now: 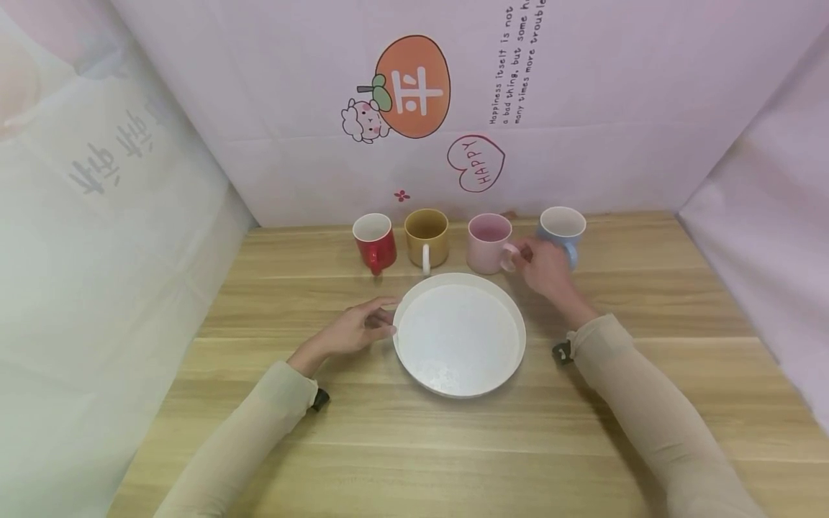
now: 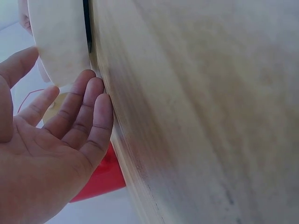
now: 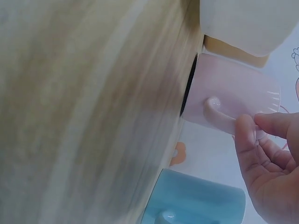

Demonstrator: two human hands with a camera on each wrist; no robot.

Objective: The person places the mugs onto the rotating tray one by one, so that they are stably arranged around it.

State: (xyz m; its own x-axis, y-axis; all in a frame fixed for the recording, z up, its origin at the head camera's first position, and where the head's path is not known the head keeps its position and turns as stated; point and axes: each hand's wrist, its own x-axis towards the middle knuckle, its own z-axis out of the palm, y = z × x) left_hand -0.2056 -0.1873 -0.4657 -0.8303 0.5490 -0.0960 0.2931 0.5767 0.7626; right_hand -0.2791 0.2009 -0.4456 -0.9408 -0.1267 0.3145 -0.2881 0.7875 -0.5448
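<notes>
With thumb and fingers my right hand (image 1: 546, 267) pinches the handle of a pink mug (image 1: 487, 248), which stands upright behind the round white tray (image 1: 460, 338). The right wrist view shows the pink mug (image 3: 233, 93) close up, its handle between thumb and forefinger of that hand (image 3: 275, 158). At the left side of the tray is my left hand (image 1: 352, 327), its fingers extended and loosely bent at the rim. In the left wrist view the fingertips of this hand (image 2: 60, 126) are by the tray's side wall (image 2: 60, 42).
A red mug (image 1: 376, 243) and a mustard mug (image 1: 427, 237) with a white handle stand left of the pink one. To its right is a light blue mug (image 1: 562, 224), partly behind my right hand. A printed cloth (image 1: 291, 173) rises along the back of the wooden table (image 1: 401, 453).
</notes>
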